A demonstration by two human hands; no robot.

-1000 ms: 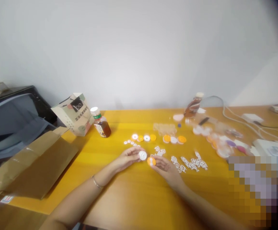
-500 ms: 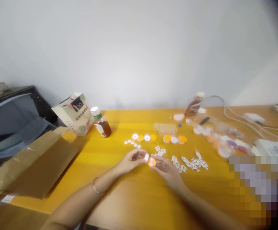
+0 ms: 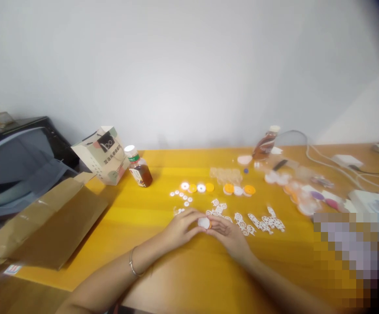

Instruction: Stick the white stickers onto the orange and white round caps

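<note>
pinching a white disc [image 3: 204, 223] by its edge, the left hand [image 3: 183, 227] holds it up to an orange disc [image 3: 210, 224] in the fingers of the right hand [image 3: 230, 237]; only a thin rim of the orange one shows. the fingers of both hands curl inward, their tips close together around this pair, which seems to be raised over the near half of the counter [image 3: 176, 279]. the two pieces look brought together, though whether they are joined or merely touching is hard to tell. beyond them stands a row of four white and orange discs [image 3: 192, 189], and to its right a group of three more discs [image 3: 238, 191], where pale edges show under the orange ones; these may be partly paired, but the blur hides it. much appears left to use, by my judgement: small white rings [image 3: 185, 197] lie scattered beyond the left hand, some just beside it, and flat white openwork pieces [image 3: 264, 223] lie loose in clusters beyond and beside the right hand. a translucent moulded tray [image 3: 225, 175] sits behind the discs. nothing in view looks like a finished whole, so the work seems to be at an early stage.
</note>
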